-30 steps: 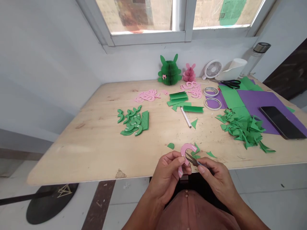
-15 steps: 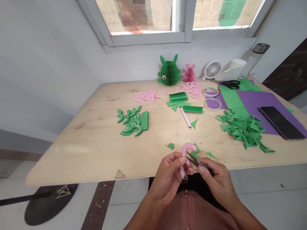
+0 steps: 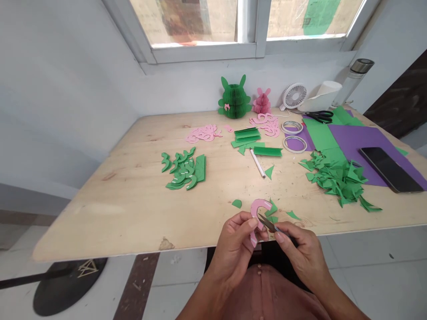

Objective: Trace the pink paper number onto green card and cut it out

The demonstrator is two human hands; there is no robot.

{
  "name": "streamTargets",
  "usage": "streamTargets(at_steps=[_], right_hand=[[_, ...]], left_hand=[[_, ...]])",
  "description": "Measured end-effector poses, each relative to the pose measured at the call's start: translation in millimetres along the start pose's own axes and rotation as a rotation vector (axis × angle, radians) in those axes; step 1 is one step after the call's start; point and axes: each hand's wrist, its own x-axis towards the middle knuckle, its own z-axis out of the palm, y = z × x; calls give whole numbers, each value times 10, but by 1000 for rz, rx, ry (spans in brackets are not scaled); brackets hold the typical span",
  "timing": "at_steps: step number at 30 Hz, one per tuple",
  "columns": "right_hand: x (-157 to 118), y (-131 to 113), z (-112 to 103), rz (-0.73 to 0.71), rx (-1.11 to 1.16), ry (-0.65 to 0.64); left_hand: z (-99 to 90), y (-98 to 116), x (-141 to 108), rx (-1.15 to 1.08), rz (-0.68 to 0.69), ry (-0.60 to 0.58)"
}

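Note:
At the table's front edge, my left hand (image 3: 237,242) pinches a curved pink paper cutout (image 3: 256,209) between thumb and fingers. Short white strips show near the ends of the cutout. My right hand (image 3: 300,251) is closed round a small pair of scissors (image 3: 267,223), whose handles are mostly hidden by the fingers. The dark blades lie against the inner curve of the pink paper, close to my left thumb. Just behind the cutout are loose green paper scraps (image 3: 272,208), and a green half-round scrap (image 3: 236,203) lies to the left.
Curved green cutouts (image 3: 183,171) are heaped at left, pink cutouts (image 3: 202,133) behind. Green scraps (image 3: 336,178) and a phone (image 3: 388,169) lie right. A white pen (image 3: 257,163), tape rolls (image 3: 295,144) and black-handled scissors (image 3: 320,116) lie beyond my hands. Paper figures (image 3: 235,100) stand by the wall.
The scissors have shifted slightly along the inner curve of the pink cutout, and less of the blue handle shows. My left hand keeps its pinch; the whole view has moved a little.

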Motion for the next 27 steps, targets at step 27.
streamTargets(at_steps=[27], right_hand=[[-13,-16,-19,-31,28,16]], left_hand=[[-35,-45,10,-126,-88,-91]])
